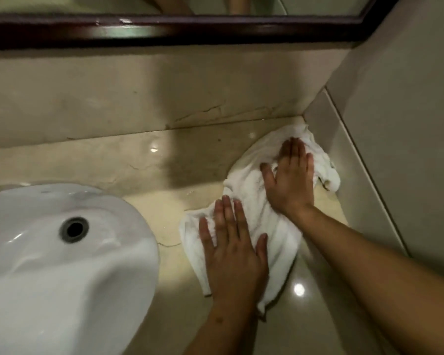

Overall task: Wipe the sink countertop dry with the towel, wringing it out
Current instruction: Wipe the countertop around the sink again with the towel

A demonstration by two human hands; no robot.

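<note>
The beige stone countertop [190, 160] fills most of the view and runs to a back wall under a dark-framed mirror [180, 29]. At the left sits the white sink basin [62, 252] with its round drain [74, 229]. The white towel [254, 201] lies crumpled on the counter in the right back corner, well apart from the basin. The left hand [235, 252] presses flat on the towel's near part, and the right hand [290, 180] presses flat on its far part; both have the fingers stretched out and grip nothing. I judge that the wiping step is in hand. Small wet spots shine just left of the towel. The next move probably calls for sliding the towel over this wet area, then gathering it for wringing over the basin.
</note>
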